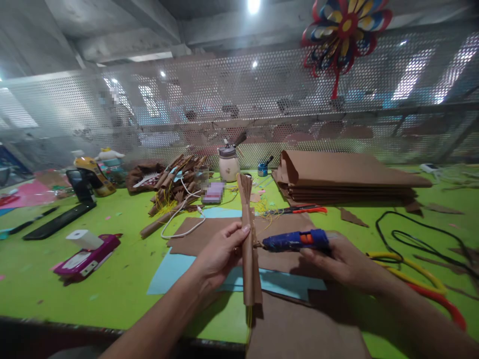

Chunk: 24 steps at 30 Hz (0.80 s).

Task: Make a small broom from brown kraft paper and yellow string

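A rolled brown paper tube (247,269) with a fringed upper end stands upright in the middle of the view. My left hand (220,252) is closed around its middle, thumb in front. Yellow thread hangs from its lower end. In my right hand (344,262) is a blue hot glue gun (284,241) with an orange part on its body. Its nozzle points left at the loose right edge of the paper, very close to it; I cannot tell whether they touch. Beneath both hands lie flat brown paper (202,229) and light blue sheets (168,273).
Finished-looking fringed rolls (175,174) are heaped at back left. A folded brown paper stack (348,174) lies back right, with scissors (299,210) in front. A purple power strip (88,257) sits left. Black cord (419,234) and yellow-orange handles (426,284) lie right.
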Available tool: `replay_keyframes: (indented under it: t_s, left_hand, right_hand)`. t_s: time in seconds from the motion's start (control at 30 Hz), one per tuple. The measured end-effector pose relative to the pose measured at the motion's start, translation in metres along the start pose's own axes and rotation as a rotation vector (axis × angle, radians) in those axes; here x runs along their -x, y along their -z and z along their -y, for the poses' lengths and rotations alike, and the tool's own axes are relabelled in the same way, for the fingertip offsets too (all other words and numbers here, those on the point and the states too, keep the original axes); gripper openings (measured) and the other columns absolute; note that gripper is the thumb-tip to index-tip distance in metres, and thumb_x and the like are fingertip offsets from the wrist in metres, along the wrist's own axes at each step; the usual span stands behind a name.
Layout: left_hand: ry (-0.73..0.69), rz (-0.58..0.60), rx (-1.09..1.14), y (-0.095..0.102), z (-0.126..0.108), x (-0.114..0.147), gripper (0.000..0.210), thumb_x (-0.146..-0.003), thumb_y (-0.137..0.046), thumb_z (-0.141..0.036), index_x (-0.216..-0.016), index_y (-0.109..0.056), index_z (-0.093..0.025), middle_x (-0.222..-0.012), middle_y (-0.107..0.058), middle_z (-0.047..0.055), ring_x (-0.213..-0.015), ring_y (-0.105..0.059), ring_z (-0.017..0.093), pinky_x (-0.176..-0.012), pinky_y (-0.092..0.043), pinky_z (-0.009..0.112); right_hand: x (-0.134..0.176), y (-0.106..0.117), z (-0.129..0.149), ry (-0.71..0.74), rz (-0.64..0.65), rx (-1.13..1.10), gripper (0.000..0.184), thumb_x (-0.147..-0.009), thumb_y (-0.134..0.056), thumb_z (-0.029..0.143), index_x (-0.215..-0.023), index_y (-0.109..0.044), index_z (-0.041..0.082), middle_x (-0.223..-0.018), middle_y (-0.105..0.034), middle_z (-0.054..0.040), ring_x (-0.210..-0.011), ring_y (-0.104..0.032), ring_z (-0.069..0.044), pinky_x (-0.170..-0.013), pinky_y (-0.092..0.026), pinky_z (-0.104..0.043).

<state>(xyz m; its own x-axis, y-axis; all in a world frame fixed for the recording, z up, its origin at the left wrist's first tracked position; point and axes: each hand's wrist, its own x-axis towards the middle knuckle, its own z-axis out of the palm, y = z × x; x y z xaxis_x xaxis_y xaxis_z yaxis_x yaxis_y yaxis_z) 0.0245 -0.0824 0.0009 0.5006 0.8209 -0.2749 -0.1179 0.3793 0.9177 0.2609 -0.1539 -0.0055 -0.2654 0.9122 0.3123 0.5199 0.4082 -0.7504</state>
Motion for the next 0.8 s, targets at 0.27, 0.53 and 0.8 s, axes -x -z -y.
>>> replay_keyframes:
  t_s: [0.27,0.53,0.8]
  left_hand:
    - [0.012,-0.053,0.006,-0.0004,0.0001,-0.0025,0.021,-0.077,-0.063,-0.032,-0.09,-0.055,-0.017,-0.074,-0.058,-0.001,-0.056,-0.054,0.007,-0.049,-0.042,0.016]
    - [0.012,-0.045,0.052,-0.0015,-0.0005,-0.0033,0.014,-0.078,-0.061,-0.027,-0.083,-0.052,-0.017,-0.063,-0.054,-0.004,-0.046,-0.049,0.005,-0.041,-0.038,0.014]
    - [0.005,-0.03,0.023,-0.0008,0.0036,-0.0059,0.017,-0.077,-0.062,-0.029,-0.084,-0.054,-0.016,-0.073,-0.058,0.0,-0.057,-0.055,0.008,-0.051,-0.044,0.018]
  right_hand:
    - [0.0002,0.003,0.0041,0.051,0.158,0.09,0.027,-0.087,-0.048,0.036,-0.072,-0.059,0.016,-0.07,-0.053,-0.0017,-0.061,-0.047,-0.013,-0.055,-0.038,-0.023]
    - [0.0001,0.0034,0.0031,0.024,0.163,-0.003,0.027,-0.087,-0.048,0.036,-0.075,-0.06,0.016,-0.065,-0.052,-0.0006,-0.059,-0.047,-0.012,-0.053,-0.039,-0.021]
    - [0.0003,-0.0009,0.0007,-0.001,0.123,-0.008,0.027,-0.086,-0.049,0.037,-0.076,-0.063,0.015,-0.067,-0.055,-0.0014,-0.061,-0.049,-0.013,-0.055,-0.04,-0.022]
